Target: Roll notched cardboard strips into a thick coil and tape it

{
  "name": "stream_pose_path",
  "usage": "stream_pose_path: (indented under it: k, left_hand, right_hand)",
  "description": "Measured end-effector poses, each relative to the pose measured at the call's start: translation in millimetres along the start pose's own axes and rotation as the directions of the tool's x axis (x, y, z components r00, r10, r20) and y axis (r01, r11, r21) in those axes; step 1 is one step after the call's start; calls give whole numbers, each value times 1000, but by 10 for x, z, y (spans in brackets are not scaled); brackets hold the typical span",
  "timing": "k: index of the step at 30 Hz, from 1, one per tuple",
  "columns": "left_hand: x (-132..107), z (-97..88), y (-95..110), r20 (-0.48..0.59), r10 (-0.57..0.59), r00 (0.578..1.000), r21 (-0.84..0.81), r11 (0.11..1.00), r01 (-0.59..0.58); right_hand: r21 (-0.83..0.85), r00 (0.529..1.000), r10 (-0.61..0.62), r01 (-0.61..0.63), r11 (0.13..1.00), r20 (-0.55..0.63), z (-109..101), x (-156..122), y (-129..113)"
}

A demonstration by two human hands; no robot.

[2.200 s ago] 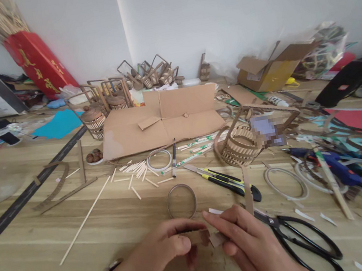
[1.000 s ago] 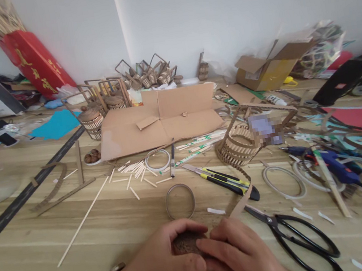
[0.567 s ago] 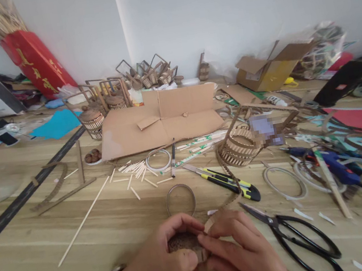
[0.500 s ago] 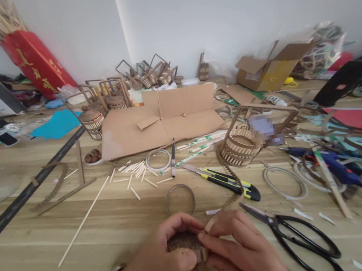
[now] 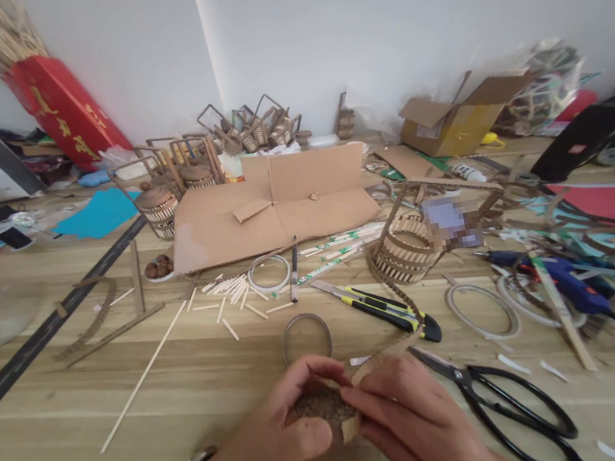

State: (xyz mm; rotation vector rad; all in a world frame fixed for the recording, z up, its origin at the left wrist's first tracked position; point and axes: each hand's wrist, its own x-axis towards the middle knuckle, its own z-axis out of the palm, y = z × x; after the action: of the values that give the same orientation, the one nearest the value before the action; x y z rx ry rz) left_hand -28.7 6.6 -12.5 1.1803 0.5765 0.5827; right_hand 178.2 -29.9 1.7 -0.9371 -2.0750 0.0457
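My left hand (image 5: 285, 431) is closed around a small brown disc (image 5: 323, 410) with a rough, speckled top, thumb on the near side and fingers on the far side. A long, thin brown strip (image 5: 389, 348) runs from the disc's right edge, its end pinched in my right hand (image 5: 419, 420). A pale piece of the strip shows against the disc's near side. Beyond the hands the strip curls back towards a slatted basket (image 5: 405, 249). Black-handled scissors (image 5: 492, 396) lie just right of my right hand. A thin ring (image 5: 306, 338) lies ahead of my left hand.
Yellow-black utility knives (image 5: 386, 312) lie beyond my hands. A blue glue gun (image 5: 573, 284) and rolls of tape (image 5: 483, 311) are to the right. Short sticks (image 5: 234, 286) lie before a cardboard sheet (image 5: 223, 221). Finished lidded baskets (image 5: 157, 208) stand behind.
The disc has turned or tilted slightly and shifted right in my hands. My fingers have moved a little along its edge, and the strip's bend has shifted right.
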Motion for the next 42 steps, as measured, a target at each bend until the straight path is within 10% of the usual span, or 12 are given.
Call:
stream_pose_path:
  k: [14, 29, 42]
  left_hand:
    - [-2, 22, -68, -167, -118, 979, 210, 966, 152]
    - [-32, 35, -114, 104, -36, 994, -237, 970, 60]
    - [-9, 94, -100, -150, -22, 988, 74, 997, 33]
  right_hand:
    - [-182, 991, -131, 128, 975, -4, 95, -48, -7]
    - [175, 986, 119, -138, 975, 115, 48, -252, 26]
    - [-44, 998, -49, 51, 998, 49, 70, -92, 92]
